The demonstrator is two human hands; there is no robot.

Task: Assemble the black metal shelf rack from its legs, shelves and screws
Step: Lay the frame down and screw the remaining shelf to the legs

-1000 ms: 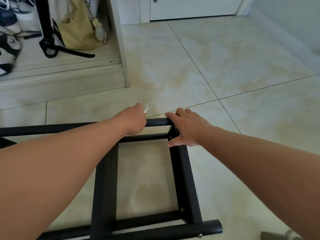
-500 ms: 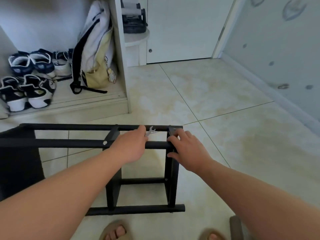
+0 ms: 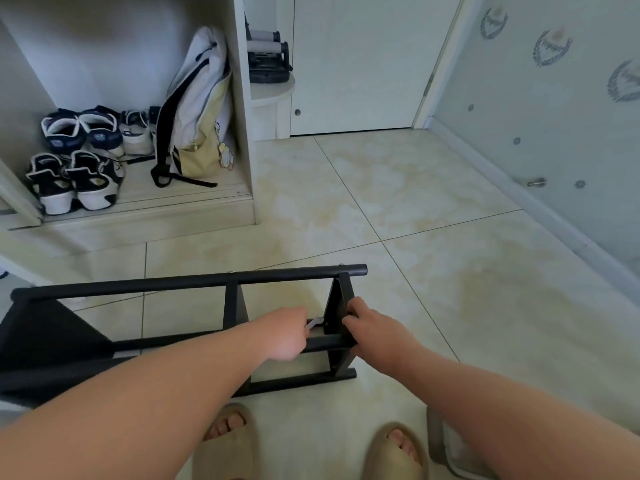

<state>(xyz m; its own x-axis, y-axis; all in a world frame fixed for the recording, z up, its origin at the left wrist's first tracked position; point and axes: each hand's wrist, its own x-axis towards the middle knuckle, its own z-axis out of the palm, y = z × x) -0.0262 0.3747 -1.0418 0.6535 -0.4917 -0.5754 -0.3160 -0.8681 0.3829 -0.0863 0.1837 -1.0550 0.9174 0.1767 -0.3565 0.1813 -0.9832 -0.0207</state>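
Observation:
The black metal shelf rack [image 3: 207, 281] lies on its side on the tiled floor, its long legs running left to right. My left hand [image 3: 282, 334] grips the near leg close to the rack's right end and also holds a small silver wrench [image 3: 314, 322], whose head pokes out toward the end shelf. My right hand [image 3: 372, 329] curls round the edge of that right end shelf panel [image 3: 337, 306]. A solid black shelf panel [image 3: 45, 337] fills the rack's left end. Small screw heads show on the far leg.
An open cabinet [image 3: 242, 133] at the left back holds several shoes [image 3: 76, 161] and a white-and-yellow backpack [image 3: 199, 112]. A white door [image 3: 360, 64] and a wall stand behind and to the right. My two sandalled feet [image 3: 311, 445] stand just in front of the rack.
The view has pulled back and up. The rack has been turned over and set down on the floor, with both hands still gripping its right end and the wrench still in my left hand.

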